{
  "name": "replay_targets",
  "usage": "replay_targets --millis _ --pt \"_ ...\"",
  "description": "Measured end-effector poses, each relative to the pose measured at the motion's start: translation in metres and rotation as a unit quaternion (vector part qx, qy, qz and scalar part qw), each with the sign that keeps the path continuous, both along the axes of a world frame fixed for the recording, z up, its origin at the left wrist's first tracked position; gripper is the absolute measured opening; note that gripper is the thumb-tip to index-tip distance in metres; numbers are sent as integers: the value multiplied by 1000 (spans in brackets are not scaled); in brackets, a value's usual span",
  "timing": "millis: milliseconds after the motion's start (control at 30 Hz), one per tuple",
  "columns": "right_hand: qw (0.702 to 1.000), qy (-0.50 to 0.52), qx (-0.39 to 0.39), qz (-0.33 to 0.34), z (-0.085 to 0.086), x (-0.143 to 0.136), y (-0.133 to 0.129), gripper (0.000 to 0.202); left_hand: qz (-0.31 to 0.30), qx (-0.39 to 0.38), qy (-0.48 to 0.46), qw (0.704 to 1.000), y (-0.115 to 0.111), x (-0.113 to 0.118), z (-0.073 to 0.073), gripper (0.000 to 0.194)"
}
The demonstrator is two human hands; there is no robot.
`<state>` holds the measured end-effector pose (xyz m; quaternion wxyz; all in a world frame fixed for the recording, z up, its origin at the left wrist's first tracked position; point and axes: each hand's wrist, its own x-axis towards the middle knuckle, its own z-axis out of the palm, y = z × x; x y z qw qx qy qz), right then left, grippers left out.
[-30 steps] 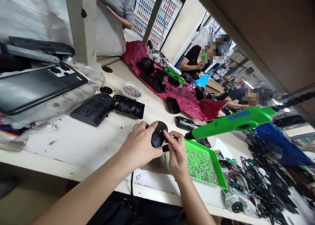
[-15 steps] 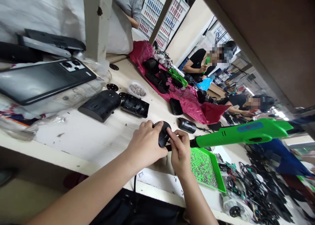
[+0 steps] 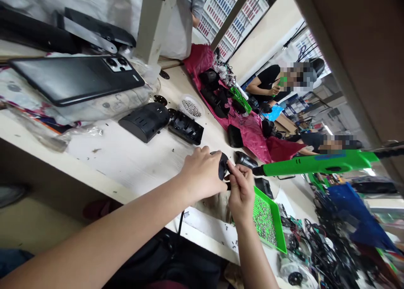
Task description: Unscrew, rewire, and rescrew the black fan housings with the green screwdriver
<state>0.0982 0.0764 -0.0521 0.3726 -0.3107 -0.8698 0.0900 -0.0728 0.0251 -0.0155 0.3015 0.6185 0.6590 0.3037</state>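
My left hand (image 3: 203, 175) is closed around a rounded black plastic part (image 3: 223, 164), mostly hidden by the fingers. My right hand (image 3: 241, 194) meets it from the other side, thumb and forefinger at the part's edge. Behind those curled fingers passes the black nose of a green electric screwdriver (image 3: 315, 162); a dark tip shows on the left side of the hand. The screwdriver body stretches right toward its cord. Just below the right hand lies a green tray (image 3: 279, 228) of small screws. Whatever sits between the right fingertips is too small to make out.
Behind the hands lie black housing halves (image 3: 145, 120) and a round tub (image 3: 202, 110) of small metal pieces. A phone (image 3: 78, 78) rests on bags at left. Pink sheeting (image 3: 259, 141) carries black parts. Tangled cables (image 3: 341, 238) cover the right side; co-workers sit beyond.
The view has shifted, so most things appear further right and slightly higher. Both hands stay together at the black part. More of a black piece behind the green tray shows now.
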Motion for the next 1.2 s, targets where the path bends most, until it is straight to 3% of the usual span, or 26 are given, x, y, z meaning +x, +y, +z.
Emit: replay_targets --millis 200,400,667,767,867,1000,1200 --pt "999 25 -31 10 0 1 1 43 -3 0 11 1000 3 1 1 53" --pt "993 42 -112 14 1 8 14 33 -8 -10 23 1000 14 1 6 51" --pt "992 31 -124 23 4 11 18 32 -7 -11 20 1000 17 0 9 52" --pt "992 19 -122 34 6 9 11 32 -4 -8 9 1000 10 -1 1 49" --pt "989 19 -134 54 8 3 1 35 2 12 -19 1000 0 -3 -15 60" --pt "982 39 -166 86 9 -4 -11 39 31 25 -148 988 -7 -4 -33 63" --pt "980 50 -181 68 9 -6 -15 37 82 61 -177 979 1 -3 -38 57"
